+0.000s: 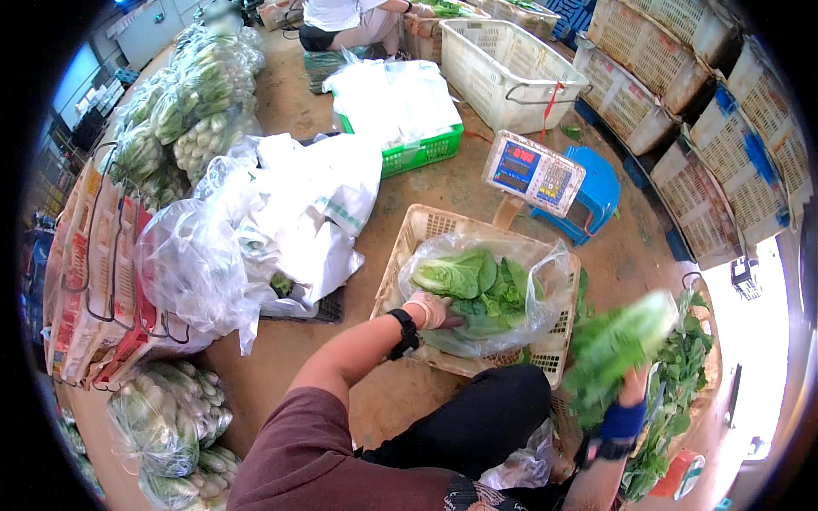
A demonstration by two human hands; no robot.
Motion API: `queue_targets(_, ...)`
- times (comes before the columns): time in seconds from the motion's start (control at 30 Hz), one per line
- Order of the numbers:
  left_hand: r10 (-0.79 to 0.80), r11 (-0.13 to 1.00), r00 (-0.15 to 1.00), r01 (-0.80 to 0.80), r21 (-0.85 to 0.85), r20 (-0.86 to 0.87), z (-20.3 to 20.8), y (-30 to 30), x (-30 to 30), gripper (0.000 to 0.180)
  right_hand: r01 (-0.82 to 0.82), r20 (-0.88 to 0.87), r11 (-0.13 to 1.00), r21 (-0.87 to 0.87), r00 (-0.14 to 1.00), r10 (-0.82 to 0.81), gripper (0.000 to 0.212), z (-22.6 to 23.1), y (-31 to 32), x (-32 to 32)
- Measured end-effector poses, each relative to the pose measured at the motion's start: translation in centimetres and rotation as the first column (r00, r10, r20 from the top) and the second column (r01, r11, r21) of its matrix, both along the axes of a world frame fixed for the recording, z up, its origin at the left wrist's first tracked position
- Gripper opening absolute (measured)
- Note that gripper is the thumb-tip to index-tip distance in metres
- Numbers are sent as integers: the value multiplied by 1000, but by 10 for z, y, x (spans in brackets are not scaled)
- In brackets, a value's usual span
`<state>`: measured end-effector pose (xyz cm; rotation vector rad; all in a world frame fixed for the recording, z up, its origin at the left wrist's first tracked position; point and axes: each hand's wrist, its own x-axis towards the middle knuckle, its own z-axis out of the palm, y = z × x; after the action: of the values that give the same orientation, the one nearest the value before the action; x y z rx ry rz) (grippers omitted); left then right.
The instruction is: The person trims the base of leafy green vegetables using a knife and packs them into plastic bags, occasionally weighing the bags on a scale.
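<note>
A clear plastic bag (490,341) with heads of leafy greens (464,277) in it lies inside a cream plastic basket (550,362). My left hand (437,311), in a light glove with darkened fingers, is closed at the bag's near left edge, against the leaves. Some of its fingertips are hidden there. To the right of the basket, my right hand (632,387) grips a head of leafy greens (618,349), pale stem end up and leaves hanging down. Motion smears this head, which hides part of the hand.
A digital scale (535,173) stands behind the basket, beside a blue stool (596,192). Loose greens (673,409) are heaped at right. White bags (298,213) and stacked crates (94,281) are at left. Bagged vegetables (170,417) lie lower left. Another person (358,21) crouches at the back.
</note>
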<state>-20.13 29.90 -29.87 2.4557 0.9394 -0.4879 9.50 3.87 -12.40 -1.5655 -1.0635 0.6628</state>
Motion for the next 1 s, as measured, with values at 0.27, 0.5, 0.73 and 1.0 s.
queue_targets(0.27,-270,948,895,312,67,-354,-40,-25,-21,76,-533,521,827,-176,663,538,78,-38,216,-95)
queue_targets(0.5,-306,932,937,331,148,-168,42,-7,-36,65,-507,459,613,-606,406,790,77,-190,219,-115)
queue_targets(0.73,-185,900,957,74,430,222,100,-2,-64,31,-408,557,596,-691,226,799,78,-202,212,-135)
queue_targets(1.0,-240,946,908,139,292,343,113,-2,-51,32,-446,505,573,-688,273,819,70,-206,223,-161)
